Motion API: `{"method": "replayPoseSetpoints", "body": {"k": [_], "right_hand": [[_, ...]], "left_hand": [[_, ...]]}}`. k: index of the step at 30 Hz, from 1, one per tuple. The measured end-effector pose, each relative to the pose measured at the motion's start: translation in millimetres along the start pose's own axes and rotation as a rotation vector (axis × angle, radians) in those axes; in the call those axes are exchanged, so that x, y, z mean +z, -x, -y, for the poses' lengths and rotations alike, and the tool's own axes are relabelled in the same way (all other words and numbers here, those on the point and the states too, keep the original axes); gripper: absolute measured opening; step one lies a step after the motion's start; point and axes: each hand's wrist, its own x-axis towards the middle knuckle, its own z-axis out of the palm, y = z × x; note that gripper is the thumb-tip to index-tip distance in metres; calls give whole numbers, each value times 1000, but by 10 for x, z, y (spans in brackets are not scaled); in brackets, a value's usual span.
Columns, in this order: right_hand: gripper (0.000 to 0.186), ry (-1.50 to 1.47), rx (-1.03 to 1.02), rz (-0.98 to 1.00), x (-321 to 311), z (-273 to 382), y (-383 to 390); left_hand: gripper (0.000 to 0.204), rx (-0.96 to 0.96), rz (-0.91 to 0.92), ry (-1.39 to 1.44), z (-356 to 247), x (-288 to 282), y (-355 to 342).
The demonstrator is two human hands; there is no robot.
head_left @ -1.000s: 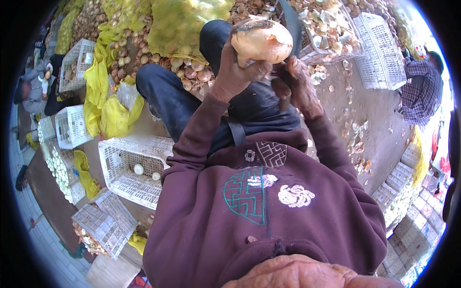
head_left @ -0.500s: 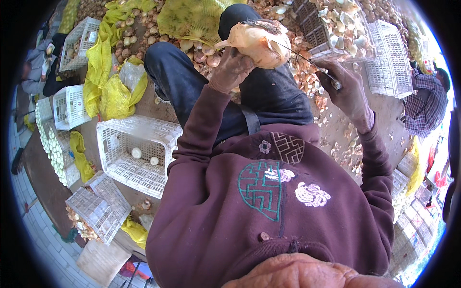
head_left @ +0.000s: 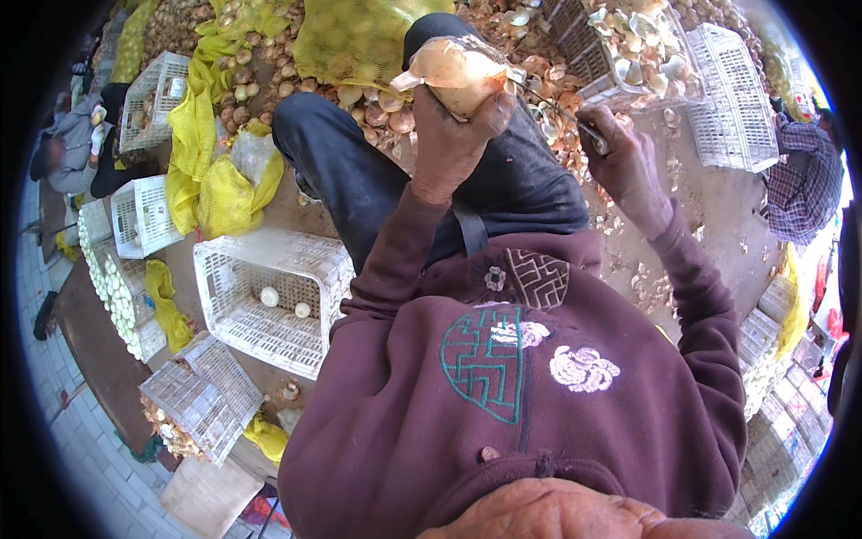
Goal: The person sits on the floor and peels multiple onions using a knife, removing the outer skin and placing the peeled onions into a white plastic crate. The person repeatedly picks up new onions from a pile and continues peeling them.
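Above my legs, my left hand point(head_left: 452, 148) is closed around a large onion point(head_left: 456, 74) with pale, papery skin. Its pointed, dry-skinned end sticks out to the left, and my thumb presses on its right side. In my right hand point(head_left: 626, 160), fingers wrapped round the handle, is a thin knife point(head_left: 558, 111). The blade slants up and left, its tip close to the onion's right end; whether they touch I cannot tell.
A white crate point(head_left: 260, 337) at my left holds two peeled onions. Unpeeled onions point(head_left: 382, 112) and a yellow mesh sack point(head_left: 359, 40) lie ahead. A crate of peelings point(head_left: 642, 85) stands far right, beside a white crate point(head_left: 732, 99). Other people sit at both sides.
My left hand has turned and shifted right, its thumb now over the onion's side. The onion has turned with it. The knife has tilted slightly in my right hand, which moved a little left.
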Motion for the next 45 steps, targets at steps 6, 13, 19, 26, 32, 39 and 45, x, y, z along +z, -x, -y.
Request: {"method": "replayPoseSetpoints", "body": {"k": [6, 13, 19, 26, 32, 39, 45], "right_hand": [[32, 70, -235, 39, -102, -202, -107], [32, 34, -579, -120, -91, -515, -374], [37, 18, -529, -58, -89, -502, -404], [25, -614, -6, -142, 600, -77, 88], [27, -1160, 366, 91, 553, -72, 94], [32, -961, 218, -116, 328, 198, -287], [28, -796, -47, -490, 324, 109, -375]], "left_hand": [[44, -749, 280, 875, -19, -170, -10], [54, -706, 461, 860, -183, -183, -58], [63, -861, 411, 1150, -157, -188, 9], [63, -802, 281, 1075, -142, -43, 26], [53, -888, 333, 829, -192, -188, -236], [53, -938, 674, 447, -221, -247, -346], [49, -859, 613, 503, -300, -39, -424]]}}
